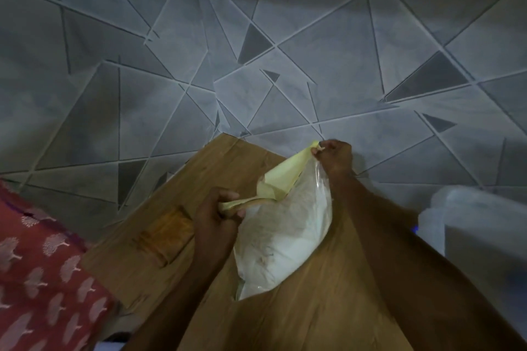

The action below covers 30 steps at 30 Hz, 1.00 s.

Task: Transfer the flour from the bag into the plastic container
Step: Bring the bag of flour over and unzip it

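Observation:
A clear plastic bag (285,236) full of white flour, with a pale yellow top part, lies on the wooden board (148,253) in the middle of the view. My left hand (216,216) grips the twisted yellow top at its near end. My right hand (333,157) pinches the far corner of the bag's top and holds it up. The bag's mouth is stretched between the two hands. A whitish translucent shape (473,222) at the right edge may be the plastic container; it is too blurred to tell.
The wooden board juts out over a grey floor (256,37) with a pattern of crossing lines. A red cloth with pale tree motifs (40,273) lies at the lower left. An orange-brown patch (171,228) marks the board left of my left hand.

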Each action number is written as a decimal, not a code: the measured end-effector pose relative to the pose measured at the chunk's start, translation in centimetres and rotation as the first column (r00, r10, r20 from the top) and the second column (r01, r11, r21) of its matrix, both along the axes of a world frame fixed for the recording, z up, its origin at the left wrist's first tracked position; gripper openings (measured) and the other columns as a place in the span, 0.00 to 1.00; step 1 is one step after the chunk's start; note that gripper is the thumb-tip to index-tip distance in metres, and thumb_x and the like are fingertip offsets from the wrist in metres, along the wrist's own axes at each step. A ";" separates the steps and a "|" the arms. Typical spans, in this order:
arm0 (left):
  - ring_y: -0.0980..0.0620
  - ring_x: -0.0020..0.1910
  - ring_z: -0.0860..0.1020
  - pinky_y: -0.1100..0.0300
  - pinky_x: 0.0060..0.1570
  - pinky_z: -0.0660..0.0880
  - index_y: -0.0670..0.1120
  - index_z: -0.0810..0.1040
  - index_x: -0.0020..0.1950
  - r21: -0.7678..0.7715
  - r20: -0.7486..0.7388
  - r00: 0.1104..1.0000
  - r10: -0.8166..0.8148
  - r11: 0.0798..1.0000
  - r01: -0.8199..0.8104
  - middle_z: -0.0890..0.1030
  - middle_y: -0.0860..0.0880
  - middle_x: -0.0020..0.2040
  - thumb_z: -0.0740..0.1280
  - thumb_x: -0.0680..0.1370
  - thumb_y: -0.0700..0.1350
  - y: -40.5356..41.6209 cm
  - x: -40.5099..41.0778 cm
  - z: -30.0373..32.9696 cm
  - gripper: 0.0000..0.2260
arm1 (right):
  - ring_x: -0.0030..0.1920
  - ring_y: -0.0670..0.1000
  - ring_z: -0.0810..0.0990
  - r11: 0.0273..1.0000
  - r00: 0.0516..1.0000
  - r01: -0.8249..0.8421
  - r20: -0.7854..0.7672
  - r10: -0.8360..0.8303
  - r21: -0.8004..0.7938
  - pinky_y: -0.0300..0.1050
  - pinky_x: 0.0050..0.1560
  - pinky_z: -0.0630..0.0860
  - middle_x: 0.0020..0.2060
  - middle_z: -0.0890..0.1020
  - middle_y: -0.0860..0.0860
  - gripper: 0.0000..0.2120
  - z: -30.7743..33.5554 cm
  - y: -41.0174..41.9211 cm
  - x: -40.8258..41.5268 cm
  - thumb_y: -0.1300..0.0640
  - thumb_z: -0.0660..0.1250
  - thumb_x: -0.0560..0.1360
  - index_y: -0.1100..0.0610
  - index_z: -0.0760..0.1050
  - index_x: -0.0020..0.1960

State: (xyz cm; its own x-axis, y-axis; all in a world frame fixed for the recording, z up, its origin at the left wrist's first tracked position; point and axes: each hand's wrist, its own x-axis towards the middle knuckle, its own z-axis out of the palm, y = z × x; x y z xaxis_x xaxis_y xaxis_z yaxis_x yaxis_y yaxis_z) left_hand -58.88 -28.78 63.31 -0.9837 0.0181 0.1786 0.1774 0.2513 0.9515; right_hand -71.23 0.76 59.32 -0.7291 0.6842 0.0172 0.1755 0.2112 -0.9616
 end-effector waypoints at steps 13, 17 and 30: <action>0.58 0.35 0.79 0.65 0.36 0.74 0.45 0.83 0.39 -0.397 -0.263 0.939 -0.220 0.912 0.103 0.81 0.55 0.35 0.75 0.74 0.38 -2.1 -3.7 -0.1 0.06 | 0.42 0.50 0.80 0.795 0.862 -0.501 0.109 0.495 0.343 0.44 0.48 0.76 0.41 0.84 0.50 0.11 1.8 3.1 -0.8 0.64 0.78 0.68 0.50 0.82 0.44; 0.54 0.35 0.81 0.58 0.35 0.78 0.45 0.84 0.38 -0.247 -0.180 0.965 -0.190 0.958 0.143 0.83 0.53 0.35 0.75 0.75 0.38 -3.4 -3.2 -0.1 0.06 | 0.37 0.47 0.79 0.853 0.908 -0.418 0.156 0.388 0.313 0.34 0.40 0.75 0.37 0.82 0.55 0.08 1.8 3.9 -1.2 0.66 0.79 0.68 0.62 0.83 0.45; 0.59 0.34 0.78 0.60 0.37 0.76 0.53 0.79 0.37 -0.511 0.086 0.904 -0.418 0.761 0.401 0.80 0.59 0.33 0.78 0.71 0.46 -1.9 -7.3 2.4 0.09 | 0.32 0.53 0.77 0.964 0.967 -0.211 0.111 0.230 -0.161 0.38 0.27 0.70 0.34 0.80 0.57 0.04 0.6 4.3 0.2 0.63 0.71 0.77 0.56 0.81 0.44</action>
State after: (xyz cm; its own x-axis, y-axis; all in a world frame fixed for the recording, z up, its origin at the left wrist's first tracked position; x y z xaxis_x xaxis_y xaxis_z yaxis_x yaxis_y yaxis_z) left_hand -66.19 -30.67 65.74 -0.8557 0.5141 0.0587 0.4020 0.5891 0.7009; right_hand -71.05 5.08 59.97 -0.8518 0.4940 -0.1741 0.2638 0.1173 -0.9574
